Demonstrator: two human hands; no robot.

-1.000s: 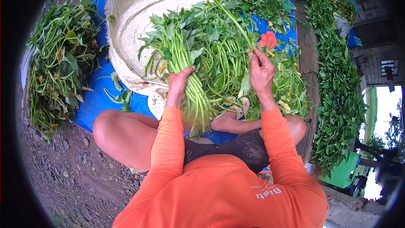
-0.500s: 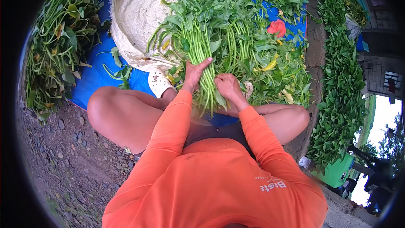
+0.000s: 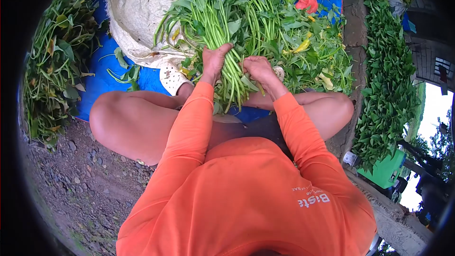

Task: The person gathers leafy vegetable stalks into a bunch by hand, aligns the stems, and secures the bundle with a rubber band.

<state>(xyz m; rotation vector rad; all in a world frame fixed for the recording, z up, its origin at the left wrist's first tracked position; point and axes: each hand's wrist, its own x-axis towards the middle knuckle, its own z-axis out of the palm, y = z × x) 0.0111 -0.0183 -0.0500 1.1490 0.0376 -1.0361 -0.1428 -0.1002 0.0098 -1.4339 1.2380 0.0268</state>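
Note:
My left hand (image 3: 214, 61) is wrapped round the lower stems of a thick bunch of leafy greens (image 3: 217, 28), thumb across the front. The bunch's leaves point away from me, and its cut ends hang above my lap. Beside the stems, on their right, my right hand (image 3: 259, 71) is closed with its fingertips pinched together at the bunch's edge. Whatever lies between those fingertips is too small to make out. More loose greens (image 3: 279, 33) are heaped just beyond and to the right of both hands, some leaves yellowed.
A pale woven sack (image 3: 137, 14) lies on the blue tarp (image 3: 106, 87). Another pile of greens (image 3: 59, 61) stands at the left, and a long row of leafy bunches (image 3: 386, 76) runs along the right. A red plastic piece (image 3: 307, 3) rests on the tarp. Gravel (image 3: 95, 180) borders it.
The view has shifted, so the greens and sack appear higher in the picture. My left hand keeps its grip on the bunch, and my right hand stays pinched close beside the stems.

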